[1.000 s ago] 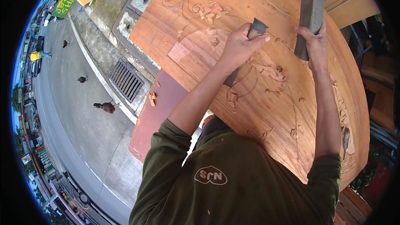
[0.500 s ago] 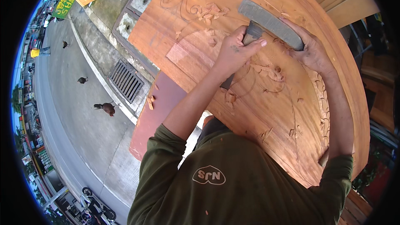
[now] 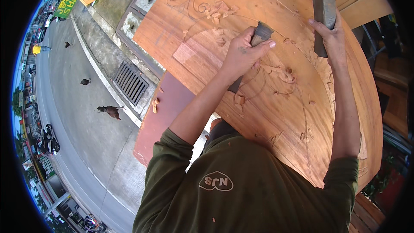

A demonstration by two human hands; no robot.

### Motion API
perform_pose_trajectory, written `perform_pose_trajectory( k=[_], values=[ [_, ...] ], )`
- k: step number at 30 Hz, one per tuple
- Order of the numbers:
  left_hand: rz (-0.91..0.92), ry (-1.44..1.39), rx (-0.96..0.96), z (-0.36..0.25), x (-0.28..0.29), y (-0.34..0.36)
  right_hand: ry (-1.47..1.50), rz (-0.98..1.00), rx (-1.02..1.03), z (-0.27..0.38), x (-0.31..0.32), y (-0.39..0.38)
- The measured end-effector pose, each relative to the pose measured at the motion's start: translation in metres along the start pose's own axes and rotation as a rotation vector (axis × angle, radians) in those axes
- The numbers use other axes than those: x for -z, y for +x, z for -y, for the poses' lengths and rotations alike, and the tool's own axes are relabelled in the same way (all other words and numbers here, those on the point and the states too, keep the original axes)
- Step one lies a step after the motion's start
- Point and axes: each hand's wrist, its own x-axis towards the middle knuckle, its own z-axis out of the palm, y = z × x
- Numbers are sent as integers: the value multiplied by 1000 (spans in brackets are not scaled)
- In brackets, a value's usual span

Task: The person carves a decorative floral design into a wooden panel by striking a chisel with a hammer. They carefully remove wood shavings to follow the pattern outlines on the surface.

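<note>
1. While the left hand (image 3: 241,56) is clenched around a chisel (image 3: 254,45), the tool's dark butt end shows above the fist and its blade runs down beneath the palm onto a panel (image 3: 276,112).
2. The chisel sits near the middle of the panel, just left of a carved scroll (image 3: 282,75).
3. The right hand (image 3: 330,39) grasps a mallet (image 3: 323,8), a long grey-brown bar held raised and nearly upright over the panel's upper right area, apart from the chisel.
4. The panel is a large rounded slab of reddish wood, tilted toward the person. Pencilled curls and shallow relief cuts cover its surface.
5. Chips (image 3: 215,11) lie loose near the top of the panel, and more lie beside the chisel blade.
6. A darker red board (image 3: 166,116) lies under the panel's left edge.
7. Beyond the board, a drain grate (image 3: 129,82) is set in the pavement beside a road (image 3: 69,116).
8. A bird (image 3: 110,111) stands on the road, with two more farther up.
9. The person wears a dark green shirt (image 3: 246,190).
</note>
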Motion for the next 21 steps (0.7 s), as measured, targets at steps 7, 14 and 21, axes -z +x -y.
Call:
perform_pose_trajectory(
  k=[7, 14, 21],
  values=[
    [10, 1, -19, 4, 6, -9, -392, 309, 316, 8, 3, -28],
    [17, 0, 65, 7, 8, -5, -167, 185, 152, 3, -31, -35],
    [10, -26, 24, 5, 9, -11, 110, -33, -35, 0, -9, -15]
  ],
)
